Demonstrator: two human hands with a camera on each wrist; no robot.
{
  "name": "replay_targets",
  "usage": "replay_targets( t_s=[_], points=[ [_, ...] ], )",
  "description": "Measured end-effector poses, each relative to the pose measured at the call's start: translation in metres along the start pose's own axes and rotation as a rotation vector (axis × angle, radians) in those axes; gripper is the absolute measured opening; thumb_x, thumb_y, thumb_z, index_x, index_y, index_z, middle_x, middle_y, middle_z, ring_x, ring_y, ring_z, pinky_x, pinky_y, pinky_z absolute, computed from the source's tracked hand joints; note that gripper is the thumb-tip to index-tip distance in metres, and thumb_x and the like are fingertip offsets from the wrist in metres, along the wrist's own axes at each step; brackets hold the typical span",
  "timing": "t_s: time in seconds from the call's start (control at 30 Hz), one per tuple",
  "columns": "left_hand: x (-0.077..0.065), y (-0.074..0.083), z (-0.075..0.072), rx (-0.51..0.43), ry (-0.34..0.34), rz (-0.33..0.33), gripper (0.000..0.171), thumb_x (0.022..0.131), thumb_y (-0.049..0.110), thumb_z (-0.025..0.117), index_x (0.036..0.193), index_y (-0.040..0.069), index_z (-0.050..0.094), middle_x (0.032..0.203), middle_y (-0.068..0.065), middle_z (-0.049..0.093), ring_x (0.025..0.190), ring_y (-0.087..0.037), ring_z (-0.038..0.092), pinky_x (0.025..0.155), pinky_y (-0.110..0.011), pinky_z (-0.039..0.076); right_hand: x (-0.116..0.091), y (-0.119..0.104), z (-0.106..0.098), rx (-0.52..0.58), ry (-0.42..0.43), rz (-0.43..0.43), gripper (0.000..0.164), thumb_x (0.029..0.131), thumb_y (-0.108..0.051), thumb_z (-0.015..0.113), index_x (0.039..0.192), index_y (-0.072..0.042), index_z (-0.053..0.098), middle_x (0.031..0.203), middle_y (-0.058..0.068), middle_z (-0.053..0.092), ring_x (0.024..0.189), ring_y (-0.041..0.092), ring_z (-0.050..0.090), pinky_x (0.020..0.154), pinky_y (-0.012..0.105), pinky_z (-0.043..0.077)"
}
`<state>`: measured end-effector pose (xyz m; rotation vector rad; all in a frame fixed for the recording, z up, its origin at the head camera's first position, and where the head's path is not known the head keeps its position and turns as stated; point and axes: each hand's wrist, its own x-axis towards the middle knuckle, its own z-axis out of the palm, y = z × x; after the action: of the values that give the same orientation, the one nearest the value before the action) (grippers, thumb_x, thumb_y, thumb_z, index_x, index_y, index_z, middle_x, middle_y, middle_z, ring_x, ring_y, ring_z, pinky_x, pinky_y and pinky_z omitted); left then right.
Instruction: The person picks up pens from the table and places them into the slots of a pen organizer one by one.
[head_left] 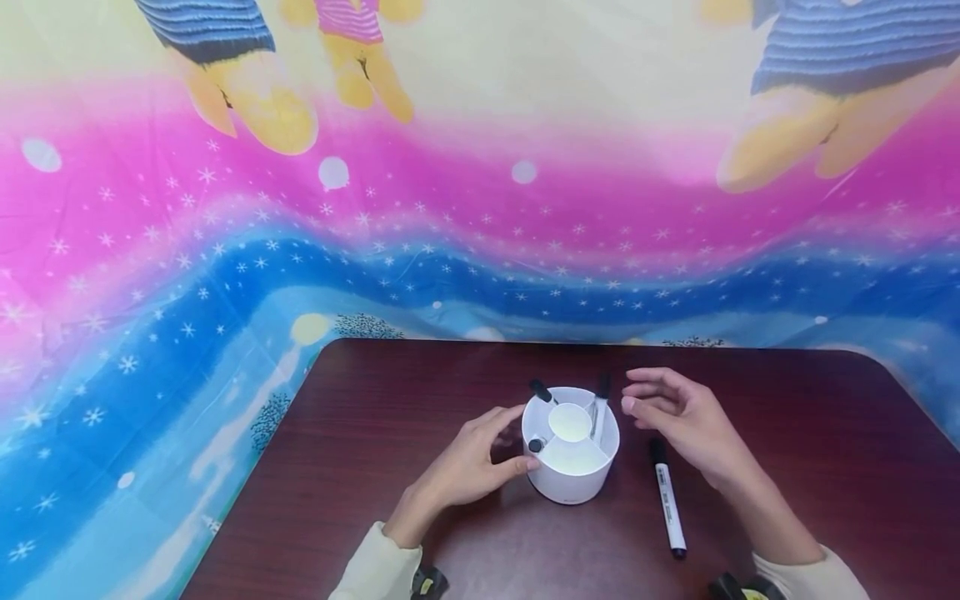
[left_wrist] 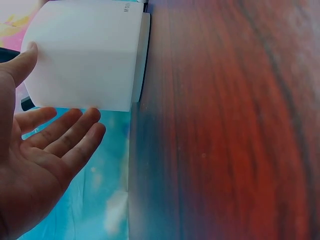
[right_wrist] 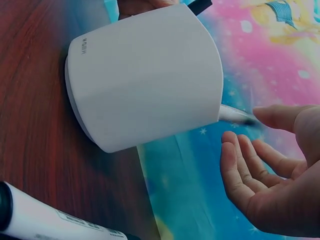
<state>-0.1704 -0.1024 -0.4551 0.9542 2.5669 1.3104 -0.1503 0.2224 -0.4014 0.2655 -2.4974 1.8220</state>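
A white round pen holder (head_left: 573, 483) with a central cup and divided compartments stands on the table. Several markers stand in it: a black-capped marker (head_left: 540, 390) leans at the back left, a white marker (head_left: 602, 408) at the back right, and a dark-ended one (head_left: 536, 446) at the left. My left hand (head_left: 476, 458) touches the holder's left side, thumb at the front rim and fingers extended. To the right of the holder, my right hand (head_left: 686, 421) hovers with loosely bent fingers and holds nothing; its thumb is near the back-right marker's tip in the right wrist view.
Another white marker (head_left: 669, 508) with a black cap lies on the dark red-brown table (head_left: 360, 467), right of the holder and below the right hand. Behind the table hangs a colourful printed cloth (head_left: 480, 217).
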Motion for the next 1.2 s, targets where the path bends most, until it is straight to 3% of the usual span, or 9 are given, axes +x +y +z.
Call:
replay_targets(
  t_s=[0.3, 0.6, 0.73, 0.97, 1.2],
  points=[
    [0.000, 0.001, -0.002, -0.006, -0.005, 0.004, 0.072, 0.099, 0.041, 0.078, 0.162, 0.019, 0.048, 0.139, -0.001, 0.066, 0.122, -0.022, 0.071, 0.106, -0.037, 0.061, 0.000, 0.000, -0.005, -0.003, -0.001, -0.048, 0.044, 0.106, -0.012, 0.069, 0.143, 0.008, 0.056, 0.108, -0.017, 0.074, 0.100, 0.001, 0.076, 0.082, 0.030, 0.067],
    [0.000, 0.004, -0.004, 0.008, 0.005, -0.043, 0.090, 0.096, 0.045, 0.080, 0.169, 0.020, 0.034, 0.154, -0.001, 0.059, 0.128, -0.019, 0.067, 0.109, -0.035, 0.058, -0.002, -0.002, -0.011, -0.002, -0.006, -0.065, 0.041, 0.106, -0.010, 0.068, 0.142, 0.007, 0.057, 0.109, -0.015, 0.074, 0.100, 0.004, 0.077, 0.082, 0.028, 0.067],
    [0.001, 0.004, -0.005, -0.034, 0.030, -0.023, 0.090, 0.095, 0.039, 0.084, 0.168, 0.014, 0.036, 0.147, -0.006, 0.063, 0.129, -0.022, 0.068, 0.110, -0.037, 0.059, -0.005, 0.001, -0.018, -0.002, -0.003, -0.061, 0.036, 0.106, -0.009, 0.068, 0.139, 0.001, 0.061, 0.110, -0.014, 0.075, 0.101, 0.003, 0.077, 0.081, 0.026, 0.066],
    [-0.001, 0.006, -0.006, 0.009, 0.026, -0.031, 0.086, 0.095, 0.045, 0.082, 0.167, 0.023, 0.039, 0.146, -0.001, 0.063, 0.129, -0.022, 0.069, 0.109, -0.038, 0.059, -0.015, 0.011, -0.030, -0.021, -0.002, -0.038, 0.032, 0.107, -0.009, 0.067, 0.138, -0.006, 0.062, 0.111, -0.016, 0.075, 0.100, 0.004, 0.077, 0.082, 0.024, 0.065],
    [-0.002, 0.005, -0.004, 0.006, 0.024, -0.017, 0.084, 0.095, 0.042, 0.082, 0.165, 0.017, 0.043, 0.144, -0.002, 0.064, 0.126, -0.022, 0.069, 0.106, -0.035, 0.060, -0.025, 0.021, -0.042, -0.050, -0.009, -0.018, 0.033, 0.108, -0.011, 0.065, 0.140, -0.004, 0.061, 0.111, -0.014, 0.075, 0.101, 0.004, 0.077, 0.082, 0.024, 0.065]
  ],
)
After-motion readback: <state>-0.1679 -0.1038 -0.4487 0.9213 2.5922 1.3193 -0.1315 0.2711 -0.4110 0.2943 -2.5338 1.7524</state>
